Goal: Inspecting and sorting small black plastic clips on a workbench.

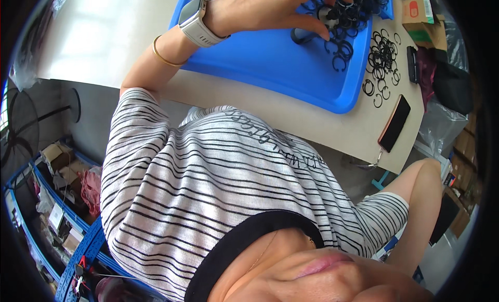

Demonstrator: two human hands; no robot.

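Note:
My left hand (283,10) reaches over a blue tray (260,68), its thumb and fingers curved and apart. Beyond the fingertips, a heap of thin black rings (353,14) fills the tray's far right part, and the gap between thumb and fingers shows rings. Just under the thumb lies a thicker black ring-shaped piece (300,36); whether the thumb touches it I cannot tell. A few linked black rings (340,55) trail toward the tray's near side. My right arm is bent at the right, and its hand is out of the picture.
On the pale table (104,37), more loose black rings (383,58) lie right of the tray. A phone (395,123) rests by the table's right edge, near a small black box (412,64). Cardboard boxes (421,21) stand farther back. Blue shelving (78,250) is at lower left.

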